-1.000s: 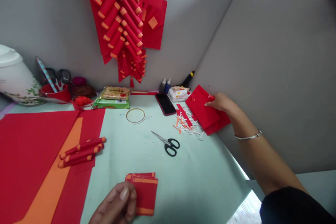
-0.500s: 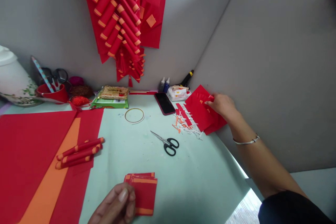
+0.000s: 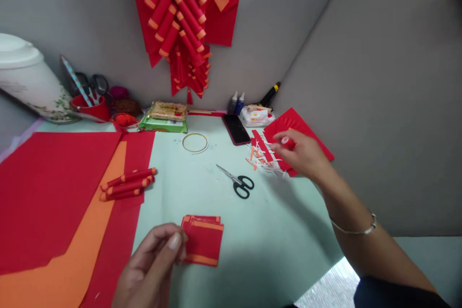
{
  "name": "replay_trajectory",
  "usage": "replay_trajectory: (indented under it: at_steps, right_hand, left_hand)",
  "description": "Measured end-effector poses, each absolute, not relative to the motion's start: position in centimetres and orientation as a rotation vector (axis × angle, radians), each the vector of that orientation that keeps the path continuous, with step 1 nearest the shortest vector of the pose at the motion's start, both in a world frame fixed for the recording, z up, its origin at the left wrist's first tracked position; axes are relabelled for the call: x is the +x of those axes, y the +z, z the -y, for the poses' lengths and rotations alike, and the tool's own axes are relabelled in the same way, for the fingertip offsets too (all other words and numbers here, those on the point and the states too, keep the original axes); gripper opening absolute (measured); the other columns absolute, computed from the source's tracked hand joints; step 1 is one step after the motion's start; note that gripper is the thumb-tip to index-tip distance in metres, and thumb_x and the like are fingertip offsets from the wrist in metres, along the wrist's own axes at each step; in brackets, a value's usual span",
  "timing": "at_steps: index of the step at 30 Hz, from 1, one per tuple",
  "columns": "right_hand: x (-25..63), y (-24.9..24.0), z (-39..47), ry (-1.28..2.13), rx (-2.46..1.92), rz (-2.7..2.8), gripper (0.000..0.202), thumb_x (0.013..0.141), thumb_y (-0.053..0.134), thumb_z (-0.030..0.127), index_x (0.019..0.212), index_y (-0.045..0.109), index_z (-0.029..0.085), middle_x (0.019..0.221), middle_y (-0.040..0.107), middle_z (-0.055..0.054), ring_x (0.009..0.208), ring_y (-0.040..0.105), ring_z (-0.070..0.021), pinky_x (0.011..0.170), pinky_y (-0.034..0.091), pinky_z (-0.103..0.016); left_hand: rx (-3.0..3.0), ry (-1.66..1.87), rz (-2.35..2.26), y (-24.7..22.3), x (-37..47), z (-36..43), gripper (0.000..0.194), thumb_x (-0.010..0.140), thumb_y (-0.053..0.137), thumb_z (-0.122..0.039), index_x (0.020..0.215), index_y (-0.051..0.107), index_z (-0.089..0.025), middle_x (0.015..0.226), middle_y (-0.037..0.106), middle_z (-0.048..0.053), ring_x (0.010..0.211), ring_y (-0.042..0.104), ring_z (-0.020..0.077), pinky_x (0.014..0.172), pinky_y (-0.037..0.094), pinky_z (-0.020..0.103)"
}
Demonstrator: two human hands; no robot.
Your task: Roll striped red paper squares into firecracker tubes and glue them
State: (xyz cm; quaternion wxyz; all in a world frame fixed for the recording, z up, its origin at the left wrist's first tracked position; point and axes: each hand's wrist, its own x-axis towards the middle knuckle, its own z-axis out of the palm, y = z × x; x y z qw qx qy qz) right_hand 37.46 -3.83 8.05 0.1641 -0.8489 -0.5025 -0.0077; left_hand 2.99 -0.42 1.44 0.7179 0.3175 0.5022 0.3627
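Note:
My left hand [image 3: 153, 260] is closed in a pinch at the left edge of a small stack of red paper rectangles with orange strips [image 3: 205, 240]. What the fingertips hold, if anything, I cannot make out. Over at the right, my right hand [image 3: 305, 151] grips a short red tube with a pale round end, which looks like a glue stick [image 3: 288, 143]. Beneath and behind that hand lie red paper sheets [image 3: 306, 130] and a scatter of white and orange paper scraps [image 3: 262, 160]. Black-handled scissors [image 3: 238, 182] rest between the two hands.
Rolled red paper tubes [image 3: 128, 184] lie on red and orange sheets [image 3: 54, 192] at left. A phone [image 3: 236, 130], a bangle [image 3: 195, 143], a snack packet [image 3: 164, 118] and a red cup [image 3: 94, 108] stand toward the back. Paper firecrackers [image 3: 176, 9] hang on the wall.
My right hand has drawn back from the red sheets toward me, with the red glue stick in its grip. The left hand stays pinched beside the paper stack. The camera view has shifted.

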Motion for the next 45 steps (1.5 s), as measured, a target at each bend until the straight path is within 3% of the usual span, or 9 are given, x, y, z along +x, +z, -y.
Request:
replay_trajectory:
  at_steps: [4, 8, 11, 16, 26, 36, 40, 43, 45]
  right_hand:
    - [29.4, 4.9, 4.8, 0.668, -2.052, 1.686, 0.021, 0.086, 0.072, 0.036, 0.102, 0.070, 0.023, 0.101, 0.070, -0.005, 0.090, 0.065, -0.0218, 0.084, 0.048, -0.033]
    - [25.0, 2.5, 5.6, 0.935, -2.025, 1.791, 0.033, 0.083, 0.074, 0.037, 0.112, 0.067, 0.021, 0.110, 0.066, -0.009, 0.095, 0.063, -0.0250, 0.084, 0.047, -0.035]
    - [24.2, 1.6, 5.9, 0.966, -2.084, 1.787, 0.035, 0.082, 0.074, 0.039, 0.111, 0.065, 0.021, 0.113, 0.065, -0.010, 0.098, 0.062, -0.0276, 0.085, 0.046, -0.038]
    - [23.3, 0.9, 6.0, 0.943, -2.103, 1.789, 0.028, 0.082, 0.071, 0.038, 0.103, 0.061, 0.022, 0.107, 0.062, -0.008, 0.093, 0.061, -0.0260, 0.081, 0.046, -0.036]
    - [21.7, 0.3, 5.5, 0.970, -2.062, 1.772, 0.025, 0.081, 0.072, 0.032, 0.097, 0.057, 0.020, 0.105, 0.058, -0.007, 0.090, 0.058, -0.0232, 0.078, 0.045, -0.035]
    - [21.8, -0.7, 5.8, 0.970, -1.934, 1.624, 0.025, 0.076, 0.072, 0.022, 0.091, 0.052, 0.022, 0.095, 0.059, -0.001, 0.081, 0.056, -0.0177, 0.073, 0.043, -0.030]
    - [21.4, -0.8, 5.8, 1.049, -1.927, 1.547, 0.029, 0.077, 0.072, 0.025, 0.101, 0.057, 0.023, 0.094, 0.066, -0.001, 0.080, 0.060, -0.0190, 0.073, 0.045, -0.030]
    - [21.2, -0.6, 5.7, 1.085, -1.946, 1.524, 0.045, 0.077, 0.073, 0.029, 0.120, 0.058, 0.022, 0.107, 0.070, -0.006, 0.091, 0.064, -0.0227, 0.081, 0.047, -0.033]
    - [21.1, -0.4, 5.4, 1.077, -1.961, 1.558, 0.042, 0.079, 0.072, 0.028, 0.119, 0.060, 0.022, 0.112, 0.071, -0.007, 0.099, 0.064, -0.0245, 0.086, 0.046, -0.035]
  left_hand:
    - [1.029, 0.828, -1.249, 2.4, 2.7, 0.5, 0.031, 0.066, 0.086, -0.043, 0.089, 0.072, -0.026, 0.087, 0.070, 0.000, 0.086, 0.062, 0.0201, 0.073, 0.050, 0.021]
    - [1.449, 0.735, -1.322, 2.1, 2.6, 0.3, 0.034, 0.068, 0.082, -0.041, 0.097, 0.073, -0.027, 0.101, 0.070, 0.004, 0.094, 0.064, 0.0271, 0.082, 0.049, 0.030]
    - [1.666, 0.682, -1.292, 1.2, 2.6, 0.4, 0.040, 0.068, 0.081, -0.041, 0.104, 0.074, -0.026, 0.116, 0.067, 0.010, 0.107, 0.062, 0.0341, 0.088, 0.048, 0.038]
    - [1.727, 0.576, -1.313, -0.4, 2.3, 0.9, 0.048, 0.067, 0.079, -0.040, 0.112, 0.074, -0.024, 0.120, 0.066, 0.014, 0.103, 0.063, 0.0383, 0.072, 0.049, 0.037]
    - [2.190, 0.158, -1.349, -2.0, 2.0, 1.1, 0.054, 0.089, 0.050, -0.034, 0.142, 0.046, -0.020, 0.122, 0.058, 0.014, 0.091, 0.067, 0.0309, 0.060, 0.048, 0.036]
    - [2.250, 0.059, -1.396, -2.4, 1.8, 1.3, 0.058, 0.091, 0.049, -0.037, 0.145, 0.038, -0.020, 0.119, 0.056, 0.012, 0.087, 0.068, 0.0273, 0.056, 0.046, 0.033]
    - [2.250, 0.015, -1.424, -2.3, 1.8, 1.4, 0.060, 0.090, 0.049, -0.039, 0.146, 0.040, -0.017, 0.121, 0.057, 0.014, 0.089, 0.068, 0.0300, 0.054, 0.044, 0.034]
    - [2.234, -0.032, -1.436, -2.1, 1.9, 1.1, 0.059, 0.090, 0.050, -0.039, 0.144, 0.043, -0.018, 0.122, 0.057, 0.014, 0.093, 0.068, 0.0318, 0.055, 0.045, 0.035]
    - [2.214, -0.064, -1.431, -1.9, 2.0, 0.9, 0.059, 0.089, 0.051, -0.039, 0.144, 0.043, -0.018, 0.122, 0.057, 0.014, 0.095, 0.068, 0.0327, 0.057, 0.046, 0.035]
